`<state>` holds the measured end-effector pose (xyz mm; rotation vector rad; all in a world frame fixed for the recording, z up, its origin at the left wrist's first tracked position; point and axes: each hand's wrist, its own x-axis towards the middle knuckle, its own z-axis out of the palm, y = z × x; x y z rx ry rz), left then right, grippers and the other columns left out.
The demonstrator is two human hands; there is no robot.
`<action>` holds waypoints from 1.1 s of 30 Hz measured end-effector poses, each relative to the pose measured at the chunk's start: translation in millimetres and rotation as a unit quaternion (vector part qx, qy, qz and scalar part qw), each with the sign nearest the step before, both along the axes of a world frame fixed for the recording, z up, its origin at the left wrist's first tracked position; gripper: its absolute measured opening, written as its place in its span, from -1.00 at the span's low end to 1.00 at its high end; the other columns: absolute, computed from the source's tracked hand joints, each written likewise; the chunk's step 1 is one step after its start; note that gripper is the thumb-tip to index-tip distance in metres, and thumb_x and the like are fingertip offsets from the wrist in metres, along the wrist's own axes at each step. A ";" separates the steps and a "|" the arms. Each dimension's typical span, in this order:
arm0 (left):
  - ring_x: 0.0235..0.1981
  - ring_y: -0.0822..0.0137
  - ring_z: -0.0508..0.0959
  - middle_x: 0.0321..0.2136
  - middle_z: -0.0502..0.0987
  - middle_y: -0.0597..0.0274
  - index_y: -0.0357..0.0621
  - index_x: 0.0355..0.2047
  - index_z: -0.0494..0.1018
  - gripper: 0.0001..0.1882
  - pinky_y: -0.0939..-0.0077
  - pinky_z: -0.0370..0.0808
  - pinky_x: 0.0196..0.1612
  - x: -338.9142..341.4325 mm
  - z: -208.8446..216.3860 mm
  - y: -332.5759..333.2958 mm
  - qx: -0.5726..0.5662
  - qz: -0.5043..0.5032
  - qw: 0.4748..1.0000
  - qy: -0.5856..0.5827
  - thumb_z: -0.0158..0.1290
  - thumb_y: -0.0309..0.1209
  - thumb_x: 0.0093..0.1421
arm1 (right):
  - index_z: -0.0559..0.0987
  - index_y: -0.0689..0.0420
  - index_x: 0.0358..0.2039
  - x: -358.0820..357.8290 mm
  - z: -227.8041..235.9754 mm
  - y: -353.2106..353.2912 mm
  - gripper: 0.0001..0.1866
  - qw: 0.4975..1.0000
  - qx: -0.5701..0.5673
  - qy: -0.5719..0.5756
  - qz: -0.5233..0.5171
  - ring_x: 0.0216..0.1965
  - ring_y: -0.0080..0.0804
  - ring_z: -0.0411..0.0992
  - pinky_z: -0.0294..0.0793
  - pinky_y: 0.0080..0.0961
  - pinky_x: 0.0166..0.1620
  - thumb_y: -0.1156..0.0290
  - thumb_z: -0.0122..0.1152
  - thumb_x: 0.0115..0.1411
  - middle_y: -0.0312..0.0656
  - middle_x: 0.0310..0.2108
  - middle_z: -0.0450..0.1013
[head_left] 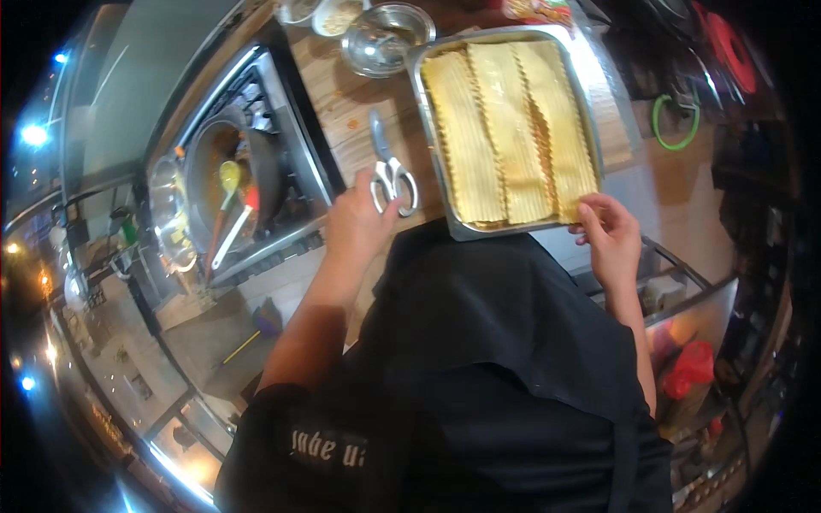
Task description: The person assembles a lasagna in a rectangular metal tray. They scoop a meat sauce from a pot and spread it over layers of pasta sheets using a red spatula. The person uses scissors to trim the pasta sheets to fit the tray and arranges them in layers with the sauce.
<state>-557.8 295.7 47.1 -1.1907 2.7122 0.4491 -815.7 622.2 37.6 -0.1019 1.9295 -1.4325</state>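
Note:
Three pale yellow lasagna sheets with ruffled edges lie side by side in a rectangular metal baking pan point(426, 120). Through a gap between the middle sheet point(505, 111) and the right-hand sheet point(560, 120), reddish-brown filling shows. At the pan's near right corner, my right hand point(614, 239) pinches the end of the right-hand sheet between thumb and fingers. Left of the pan, scissors point(380, 147) with white handles lie on the wooden counter. My left hand point(363, 218) is at their handles, thumb and forefinger apart, the thumb over the near part of a handle loop.
On the stove point(299, 128) at left stands a large pot point(265, 171) with long-handled utensils in it, beside a metal bowl point(167, 197) of pale pieces. A shiny steel bowl point(389, 38) sits behind the scissors. A red and yellow package point(539, 10) lies beyond the pan.

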 end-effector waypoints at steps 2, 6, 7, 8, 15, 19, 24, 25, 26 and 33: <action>-0.24 -0.23 0.77 -0.28 0.75 -0.09 -0.16 0.26 0.50 -0.32 -0.10 0.71 -0.10 -8.8 -3.9 4.1 -0.011 0.023 0.999 -0.025 0.49 -0.14 0.24 | 0.73 0.28 0.08 0.3 2.5 -1.5 -0.75 1.000 0.003 0.003 0.001 -0.32 -0.46 0.72 0.65 -0.55 -0.32 0.42 0.43 0.50 -0.13 -0.19 0.74; -0.07 -0.32 0.76 -0.10 0.75 -0.27 -0.21 0.34 0.46 -0.28 -0.15 0.68 0.05 -31.8 8.6 5.6 0.038 0.012 0.999 -0.008 0.42 -0.21 0.26 | 0.64 0.29 0.16 1.0 4.9 2.5 -0.68 0.999 -0.026 -0.017 -0.017 -0.30 -0.43 0.74 0.65 -0.55 -0.32 0.48 0.42 0.47 -0.10 -0.22 0.73; -0.07 -0.32 0.76 -0.10 0.75 -0.28 -0.22 0.35 0.46 -0.29 -0.15 0.68 0.06 -33.1 7.5 3.3 0.038 0.012 0.999 -0.015 0.41 -0.23 0.25 | 0.59 0.28 0.20 3.8 7.6 -0.4 -0.64 0.999 -0.028 -0.012 -0.025 -0.30 -0.42 0.74 0.65 -0.55 -0.32 0.49 0.42 0.47 -0.10 -0.24 0.72; -0.06 -0.33 0.76 -0.09 0.76 -0.28 -0.23 0.35 0.46 -0.29 -0.15 0.68 0.07 -33.8 4.7 -0.4 0.039 0.013 0.999 -0.022 0.40 -0.24 0.25 | 0.54 0.27 0.24 5.4 10.0 -2.2 -0.60 0.999 -0.030 -0.006 -0.031 -0.30 -0.41 0.74 0.64 -0.55 -0.33 0.50 0.41 0.46 -0.10 -0.25 0.72; -0.26 0.21 0.78 -0.22 0.74 0.08 -0.28 0.39 0.46 -0.21 0.33 0.72 -0.12 29.6 -7.0 -62.9 0.387 0.162 0.905 0.073 0.48 -0.40 0.17 | 0.25 0.18 0.40 10.7 14.5 -1.1 -0.38 0.992 -0.032 -0.064 -0.106 -0.30 -0.27 0.77 0.68 -0.47 -0.31 0.52 0.37 0.47 -0.01 -0.25 0.72; -0.29 0.28 0.75 -0.22 0.68 0.21 -0.34 0.47 0.40 -0.12 0.44 0.72 -0.12 54.8 28.2 -68.8 0.576 0.198 0.774 0.175 0.50 -0.39 0.19 | 0.20 0.17 0.44 11.7 13.4 -3.5 -0.33 0.982 -0.068 -0.111 -0.135 -0.28 -0.22 0.77 0.71 -0.41 -0.29 0.51 0.37 0.47 0.04 -0.19 0.72; -0.20 0.41 0.71 -0.18 0.67 0.27 -0.28 0.44 0.48 -0.25 0.49 0.66 -0.12 1.4 63.1 -49.2 0.714 0.082 0.687 0.107 0.47 -0.39 0.29 | 0.06 0.13 0.55 14.9 16.8 -4.9 -0.17 0.978 -0.107 -0.126 -0.124 -0.28 -0.18 0.76 0.73 -0.35 -0.27 0.51 0.38 0.47 0.08 -0.16 0.71; -0.22 0.41 0.71 -0.20 0.68 0.26 -0.28 0.42 0.50 -0.29 0.49 0.67 -0.12 -16.0 53.5 -44.4 0.742 0.065 0.663 0.074 0.46 -0.36 0.31 | 0.01 0.11 0.58 14.6 16.4 -4.4 -0.12 0.976 -0.117 -0.134 -0.125 -0.28 -0.17 0.76 0.73 -0.35 -0.27 0.52 0.38 0.47 0.08 -0.16 0.70; -0.23 0.41 0.72 -0.21 0.69 0.26 -0.27 0.40 0.53 -0.33 0.48 0.67 -0.12 -35.7 50.5 -35.3 0.747 0.028 0.663 0.032 0.45 -0.33 0.34 | -0.04 0.10 0.62 14.2 15.4 -4.0 -0.07 0.974 -0.126 -0.143 -0.125 -0.28 -0.17 0.76 0.73 -0.35 -0.27 0.52 0.38 0.47 0.08 -0.16 0.70; -0.13 0.44 0.72 -0.13 0.73 0.30 -0.15 0.38 0.58 -0.47 0.46 0.68 -0.07 -137.0 36.7 13.8 0.717 -0.121 0.668 -0.158 0.35 -0.27 0.49 | -0.32 0.02 0.74 9.1 10.6 3.2 0.16 0.965 -0.168 -0.162 -0.117 -0.29 -0.16 0.76 0.72 -0.35 -0.29 0.55 0.36 0.47 0.11 -0.15 0.71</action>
